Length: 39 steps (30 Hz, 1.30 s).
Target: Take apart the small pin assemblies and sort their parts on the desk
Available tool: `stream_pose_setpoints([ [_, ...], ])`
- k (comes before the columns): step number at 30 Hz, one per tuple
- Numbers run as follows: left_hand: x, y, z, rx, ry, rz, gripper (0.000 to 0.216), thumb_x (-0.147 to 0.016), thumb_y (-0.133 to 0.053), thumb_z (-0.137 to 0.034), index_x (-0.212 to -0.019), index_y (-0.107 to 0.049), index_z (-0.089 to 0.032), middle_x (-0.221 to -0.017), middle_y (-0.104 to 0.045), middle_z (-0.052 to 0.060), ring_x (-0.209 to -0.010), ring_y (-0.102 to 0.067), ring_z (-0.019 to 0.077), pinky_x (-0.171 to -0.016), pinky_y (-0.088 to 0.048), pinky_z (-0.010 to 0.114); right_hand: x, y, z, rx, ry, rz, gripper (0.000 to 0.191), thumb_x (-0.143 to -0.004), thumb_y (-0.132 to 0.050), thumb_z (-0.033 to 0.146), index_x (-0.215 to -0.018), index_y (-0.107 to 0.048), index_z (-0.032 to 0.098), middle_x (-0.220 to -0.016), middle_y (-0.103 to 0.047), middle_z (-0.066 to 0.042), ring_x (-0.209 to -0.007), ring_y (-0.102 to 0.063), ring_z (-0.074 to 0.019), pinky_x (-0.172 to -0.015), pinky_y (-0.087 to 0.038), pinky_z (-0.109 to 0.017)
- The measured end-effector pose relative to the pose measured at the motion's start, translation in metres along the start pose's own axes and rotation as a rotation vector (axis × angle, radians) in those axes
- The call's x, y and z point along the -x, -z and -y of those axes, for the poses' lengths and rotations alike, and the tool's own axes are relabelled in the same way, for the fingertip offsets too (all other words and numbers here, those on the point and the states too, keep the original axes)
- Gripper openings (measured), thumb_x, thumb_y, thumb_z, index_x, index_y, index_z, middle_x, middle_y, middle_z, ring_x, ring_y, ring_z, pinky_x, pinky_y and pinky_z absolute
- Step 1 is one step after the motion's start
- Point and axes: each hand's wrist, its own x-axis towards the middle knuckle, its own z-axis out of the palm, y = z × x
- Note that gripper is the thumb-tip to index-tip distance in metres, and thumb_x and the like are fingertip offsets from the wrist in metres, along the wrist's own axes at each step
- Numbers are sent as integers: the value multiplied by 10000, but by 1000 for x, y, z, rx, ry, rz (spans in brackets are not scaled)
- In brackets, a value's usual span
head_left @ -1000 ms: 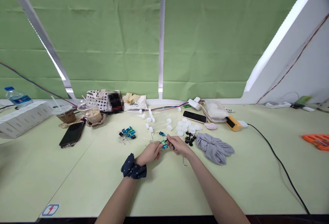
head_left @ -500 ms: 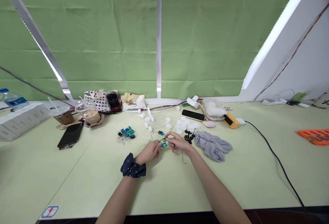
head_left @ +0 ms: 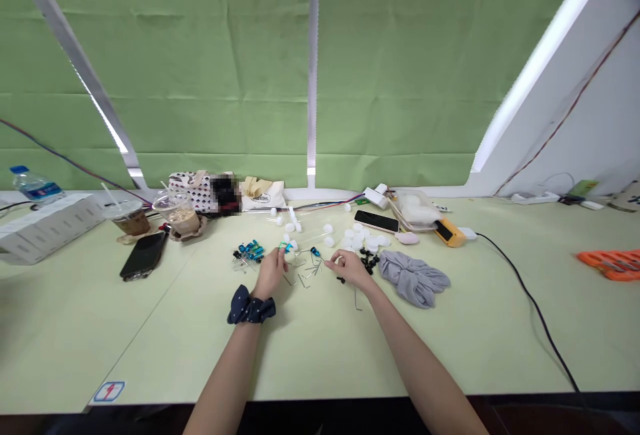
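Observation:
My left hand (head_left: pixel 271 274) is closed in a pinch on a small blue-green part (head_left: pixel 287 246), held just above the table near the white caps. My right hand (head_left: pixel 351 268) has thumb and forefinger pressed together at the near end of a small blue part with a black end (head_left: pixel 315 252); its thin metal rod seems to run into the fingertips. Several bent metal rods (head_left: pixel 303 282) lie between the hands. A black piece (head_left: pixel 341 280) sits under my right hand, beside a pile of black pieces (head_left: pixel 370 262). More blue parts (head_left: pixel 249 251) are heaped left of my left hand.
White caps (head_left: pixel 357 238) and clear tubes lie behind the hands. A phone (head_left: pixel 377 221), a grey cloth (head_left: pixel 415 278) and a yellow device (head_left: pixel 449 232) are at right. Two drink cups (head_left: pixel 183 218), a black phone (head_left: pixel 144 256) and a white box (head_left: pixel 55 225) stand left.
My hands were together over a blue-green part; now they are apart. The left has moved left and away from me with the part, and the right has drawn slightly right.

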Motion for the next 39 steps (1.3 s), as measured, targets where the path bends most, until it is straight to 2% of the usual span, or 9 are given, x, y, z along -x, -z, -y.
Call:
stream_pose_setpoints([
  [6,-13,23,42,-523,258,-491,359,-911,-269,-333,-786,-549,-146,-722,-595,101,-807,-544,243,-716,-373,352,5,13,4,354,-62,148,380,-548,-734,463,-737,-573,175,-628,-555,15,-592,-499,-117,-513,-291,-200],
  [9,-13,27,53,-587,298,-563,371,-921,-267,-339,-827,-559,-130,-796,-593,121,-909,-498,263,-742,-364,373,7,17,4,467,-43,236,360,-534,-754,425,-734,-584,179,-731,-590,-6,-679,-520,-130,-542,-298,-199],
  [13,-12,22,59,-636,357,-606,351,-917,-303,-347,-881,-570,-122,-997,-556,148,-1019,-417,289,-784,-344,412,8,18,2,539,-16,334,257,-622,-706,362,-763,-593,179,-789,-604,-12,-692,-524,-121,-560,-307,-198],
  [21,-11,12,59,-663,382,-507,314,-873,-382,-376,-953,-568,-136,-1113,-472,154,-1084,-359,319,-841,-317,447,9,26,2,639,-4,372,136,-673,-667,285,-737,-609,179,-809,-624,-14,-686,-533,-115,-547,-301,-204],
  [26,-8,14,54,-668,373,-539,352,-861,-385,-420,-1001,-565,-152,-1108,-463,153,-1084,-345,334,-839,-301,477,8,32,2,700,-137,225,124,-678,-680,278,-733,-619,186,-854,-645,-34,-776,-576,-151,-578,-327,-219],
  [30,-5,16,39,-648,338,-600,367,-853,-411,-396,-1085,-534,-140,-1163,-426,167,-1106,-325,340,-844,-292,481,6,35,-1,727,-202,109,111,-710,-650,247,-789,-622,175,-923,-637,-96,-861,-585,-206,-637,-360,-258],
  [33,-1,7,15,-594,143,-534,355,-859,-415,-369,-1130,-526,-169,-1159,-432,154,-1101,-339,325,-856,-290,457,4,37,-4,738,-222,47,106,-733,-614,195,-834,-626,165,-939,-628,-129,-902,-582,-233,-671,-373,-281],
  [37,8,-26,-26,-506,-229,-204,348,-873,-411,-384,-1171,-520,-241,-1059,-489,106,-1021,-407,266,-833,-317,380,3,37,-6,740,-227,0,143,-739,-578,131,-866,-632,169,-916,-630,-131,-927,-579,-241,-699,-379,-288],
  [39,11,-45,-42,-493,-344,-83,334,-872,-411,-400,-1150,-532,-258,-1017,-501,90,-988,-426,250,-826,-321,365,3,38,-6,740,-229,-19,164,-739,-564,116,-880,-631,167,-934,-625,-138,-931,-577,-244,-708,-380,-292],
])
